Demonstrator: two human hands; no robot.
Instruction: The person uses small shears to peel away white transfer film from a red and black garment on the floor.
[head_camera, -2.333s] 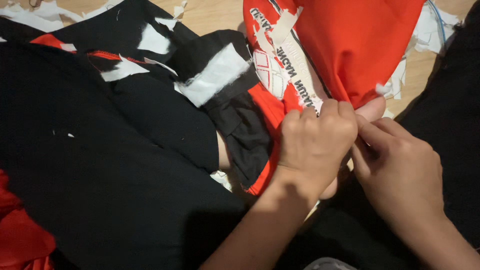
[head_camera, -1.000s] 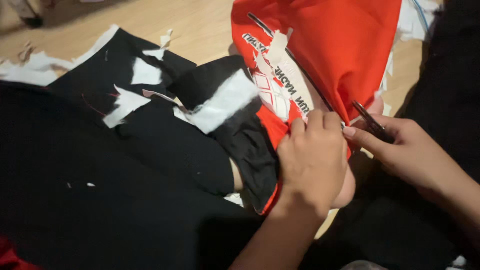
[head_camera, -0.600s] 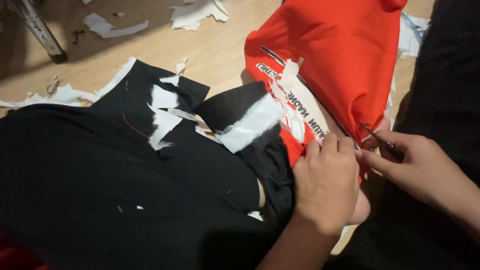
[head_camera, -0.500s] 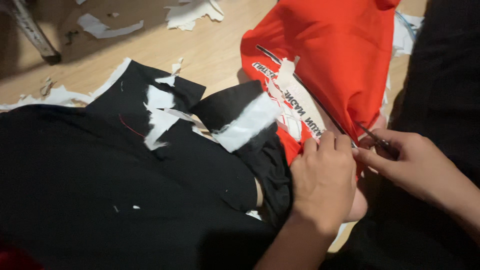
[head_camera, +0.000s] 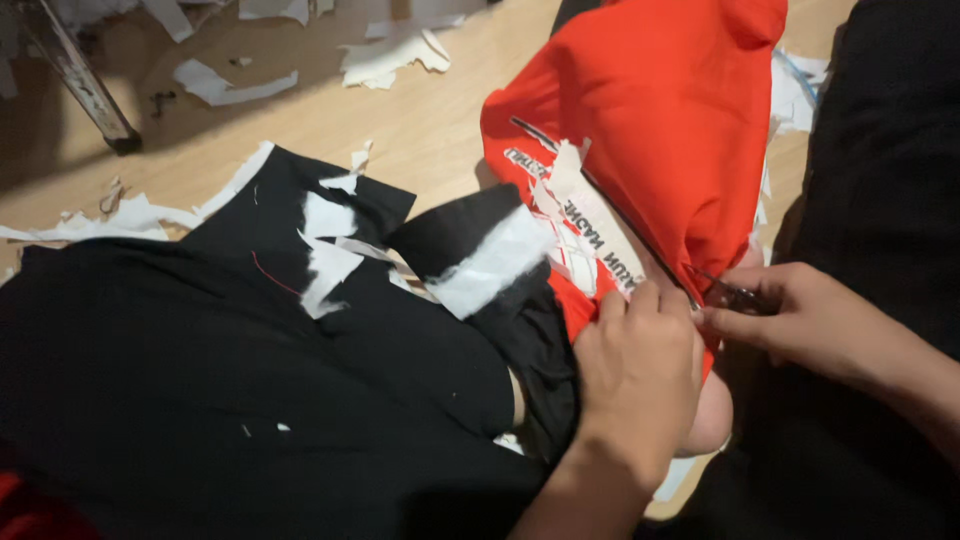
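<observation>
A red fabric piece (head_camera: 660, 110) with a white printed strip (head_camera: 590, 225) lies over black cloth (head_camera: 200, 400). My left hand (head_camera: 640, 380) is closed on the red fabric's lower edge, knuckles up. My right hand (head_camera: 800, 320) sits just to its right and grips a small dark cutting tool (head_camera: 735, 296). The tool's tip touches the red edge beside my left fingers. I cannot tell whether its blades are open.
White backing scraps (head_camera: 385, 55) are scattered on the wooden floor (head_camera: 440, 120) and stuck on the black cloth (head_camera: 325, 255). A metal leg (head_camera: 85, 85) stands at the top left. Dark clothing (head_camera: 880, 150) fills the right side.
Earlier both hands pinched the red edge together. Now the right hand has drawn slightly apart with the small tool at the edge, and more floor shows at the top.
</observation>
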